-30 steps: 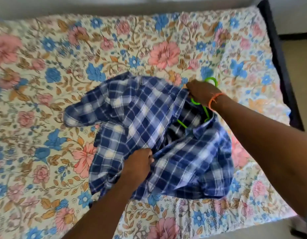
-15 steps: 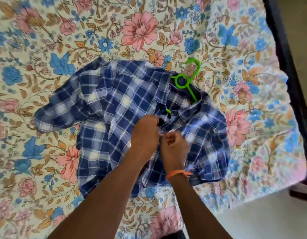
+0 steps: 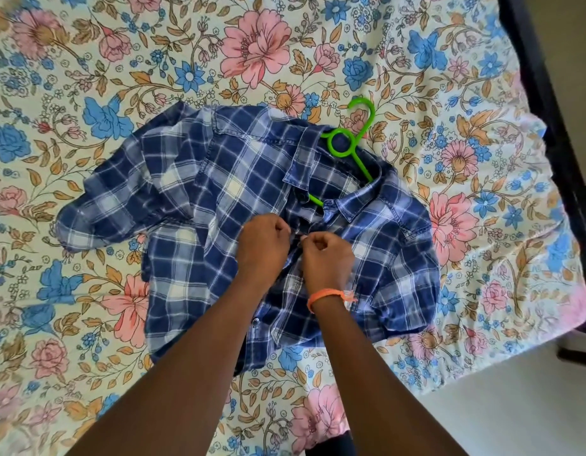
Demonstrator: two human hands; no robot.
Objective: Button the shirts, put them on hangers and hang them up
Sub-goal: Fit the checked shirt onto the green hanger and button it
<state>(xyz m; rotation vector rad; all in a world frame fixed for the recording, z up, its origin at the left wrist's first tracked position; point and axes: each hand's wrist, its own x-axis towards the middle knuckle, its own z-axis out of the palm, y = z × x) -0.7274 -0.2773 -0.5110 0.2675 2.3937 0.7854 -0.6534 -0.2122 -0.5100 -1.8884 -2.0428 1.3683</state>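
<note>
Both hands meet knuckle to knuckle, left hand and right hand each pinching the blue-and-white plaid cotton shirt directly beneath them, placket running away toward the bright green plastic hanger beyond the right.

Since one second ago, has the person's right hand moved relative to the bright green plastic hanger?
Yes. The right hand left the green hanger's neck and came nearer, down onto the shirt front.
</note>
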